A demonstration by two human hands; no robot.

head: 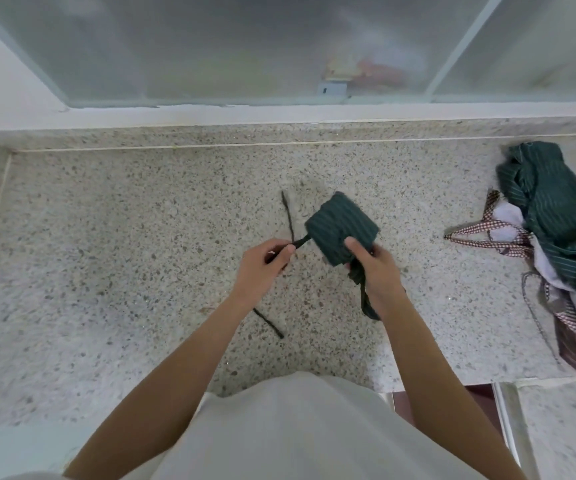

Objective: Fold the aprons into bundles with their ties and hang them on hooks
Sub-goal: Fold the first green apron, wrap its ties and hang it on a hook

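Head view, right hand (378, 268) gripping rolled green apron bundle (342, 227), left hand (262, 268) pinching its tie (300, 242)

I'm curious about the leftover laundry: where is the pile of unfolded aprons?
The heap of dark green striped and red checked aprons lies at the right edge of the speckled stone counter, right of the rolled green bundle.

A person's right hand (373, 268) grips a rolled green striped apron bundle (340, 226) above a speckled stone counter (141, 237), while the left hand (262, 268) pinches its dark tie (298, 242). Unfolded aprons (556, 237) lie heaped at right.
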